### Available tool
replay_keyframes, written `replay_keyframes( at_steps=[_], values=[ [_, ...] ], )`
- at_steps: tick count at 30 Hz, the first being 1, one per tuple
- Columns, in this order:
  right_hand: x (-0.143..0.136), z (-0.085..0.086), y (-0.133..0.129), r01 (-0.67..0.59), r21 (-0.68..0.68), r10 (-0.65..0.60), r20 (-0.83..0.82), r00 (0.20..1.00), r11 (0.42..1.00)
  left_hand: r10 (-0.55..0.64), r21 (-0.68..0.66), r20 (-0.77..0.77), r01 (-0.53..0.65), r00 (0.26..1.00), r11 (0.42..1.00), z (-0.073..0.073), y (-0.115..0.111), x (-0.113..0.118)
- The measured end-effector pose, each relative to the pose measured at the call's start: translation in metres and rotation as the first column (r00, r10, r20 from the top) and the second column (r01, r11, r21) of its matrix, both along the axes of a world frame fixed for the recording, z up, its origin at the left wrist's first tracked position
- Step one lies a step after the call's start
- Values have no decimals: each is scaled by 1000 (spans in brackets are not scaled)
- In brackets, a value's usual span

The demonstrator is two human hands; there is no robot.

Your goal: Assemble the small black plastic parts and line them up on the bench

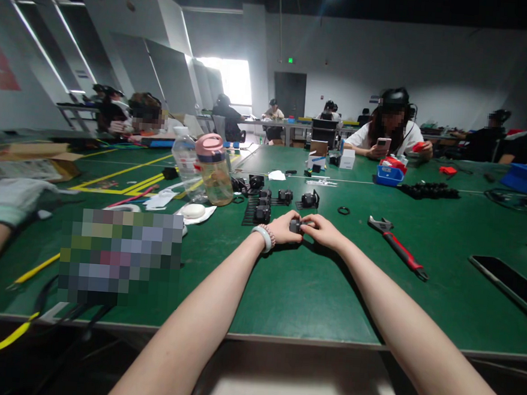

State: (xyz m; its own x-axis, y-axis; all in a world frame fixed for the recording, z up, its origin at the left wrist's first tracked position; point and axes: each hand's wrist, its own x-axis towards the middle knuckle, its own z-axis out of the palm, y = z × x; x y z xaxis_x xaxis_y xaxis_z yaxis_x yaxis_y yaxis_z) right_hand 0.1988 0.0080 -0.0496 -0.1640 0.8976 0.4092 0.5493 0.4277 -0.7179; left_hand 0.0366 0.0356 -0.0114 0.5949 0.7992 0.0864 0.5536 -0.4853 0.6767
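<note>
A small dark block-shaped part (294,225) is gripped between the thumb and fingers of my left hand (285,228), just above the green table. My right hand (322,230) meets it from the right, its thumb and fingers pinched together at the part's side; what they hold there is too small to make out. Behind my hands lie several black parts (262,212) with comb-like plates, and one more black part (309,199) sits apart from them. A black ring (344,211) lies to the right of my right hand.
A red-handled adjustable wrench (399,249) and a phone (514,284) lie on the right. Left of my hands stand a drink bottle (214,176) and a clear plastic bottle (187,162). A co-worker's gloved hand (13,201) is at far left. Across the table is a blue bin (390,176).
</note>
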Motion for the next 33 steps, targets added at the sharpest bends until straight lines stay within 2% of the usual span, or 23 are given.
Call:
replay_keyframes(
  at_steps=[16,18,24,33],
  values=[
    [-1,-1,1,55,-36,-54,17,998,998,2,40,-34,-1,999,999,-3,2,0],
    [-1,-1,1,21,-55,-23,-36,999,998,-1,31,-37,2,999,1000,-3,3,0],
    [1,-1,-1,-201,-65,181,-226,957,978,-28,22,-15,29,999,999,-4,4,-1],
    [2,-2,1,-204,-53,191,-194,962,977,-45,46,0,45,999,998,-7,7,-1]
  ],
)
